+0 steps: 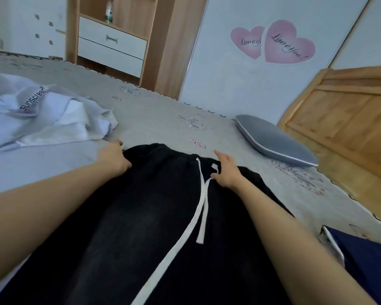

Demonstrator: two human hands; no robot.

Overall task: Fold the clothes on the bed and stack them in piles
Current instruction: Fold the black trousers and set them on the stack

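head view — garment: black trousers (154, 216) with white drawstring (201, 194), spread on grey bed sheet (154, 115), waistband at the far end, legs running toward the camera.
head view — left hand: left hand (113, 158) grips the left corner of the waistband, fingers curled into the cloth.
head view — right hand: right hand (226, 170) rests near the right side of the waistband, forefinger out straight, thumb by the drawstring; looks released, flat on the fabric, not pinching.
head view — other clothes: white garment (42, 115) crumpled at far left, well apart from the trousers; dark blue garment (365, 256) at right edge, near the right forearm.
head view — surroundings: grey pillow (275, 139) by wooden headboard (343, 119).
step: likely laying out and squaring the waistband before the first fold; nothing stacked in view.
next move: probably right hand needs a hold on its waistband corner, then smooth the cloth and fold one leg over the other lengthwise; keep the drawstring tucked.
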